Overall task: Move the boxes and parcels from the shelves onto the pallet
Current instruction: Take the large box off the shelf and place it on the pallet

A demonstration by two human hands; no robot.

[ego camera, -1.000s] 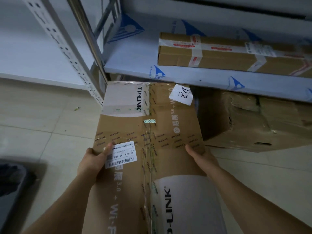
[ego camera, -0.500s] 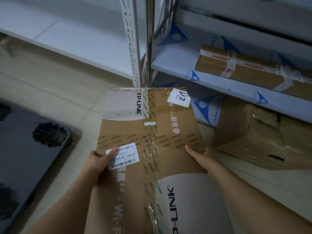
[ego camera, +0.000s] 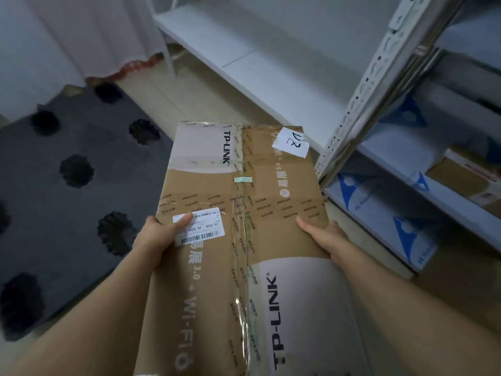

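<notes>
One box point(ego camera: 238, 213) is off the shelves point(ego camera: 385, 109) and in the air between your hands, near the dark pallet point(ego camera: 67, 185) at your left, which shows bare; at least one more parcel point(ego camera: 466, 175) waits on the shelf. Your left hand point(ego camera: 160, 240) grips its left edge, thumb on the label; your right hand point(ego camera: 322, 237) grips the right edge, thumb on top.

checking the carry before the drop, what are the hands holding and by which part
Both hands hold the TP-LINK cardboard box by its long side edges: the left hand on the left edge, thumb on the barcode label, the right hand on the right edge.
</notes>
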